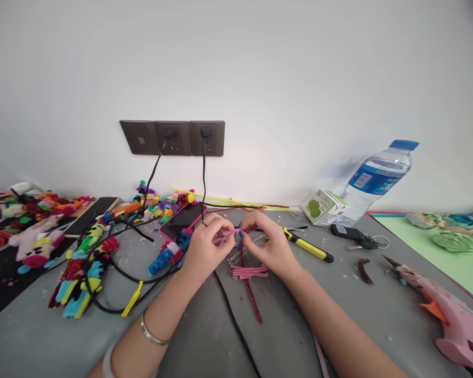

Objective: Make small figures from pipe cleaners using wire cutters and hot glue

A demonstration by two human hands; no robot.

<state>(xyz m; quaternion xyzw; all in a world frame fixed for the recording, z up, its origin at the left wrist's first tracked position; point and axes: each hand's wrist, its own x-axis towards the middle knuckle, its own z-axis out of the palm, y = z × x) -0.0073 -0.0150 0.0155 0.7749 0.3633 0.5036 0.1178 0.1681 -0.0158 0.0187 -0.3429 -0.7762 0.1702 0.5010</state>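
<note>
Both hands meet over the middle of the grey table. My left hand (211, 241) pinches a pink pipe cleaner (223, 239), with part of it hidden behind the fingers. The fingertips of my right hand (270, 239) are closed at the other end of this piece, close to the left fingertips. Just below them lies a small bundle of folded pink pipe cleaners (249, 271). A red tinsel pipe cleaner (253, 300) runs under that bundle toward me. Some silvery tinsel shows between my hands.
Left are pipe-cleaner figures (79, 283), a looped black cable (98, 307) and a pink-edged phone (181, 223). Right are a yellow utility knife (309, 247), a carton (323, 207), a water bottle (380, 178), keys (358, 239) and a pink glue gun (453, 320). Sockets (173, 138) sit on the wall.
</note>
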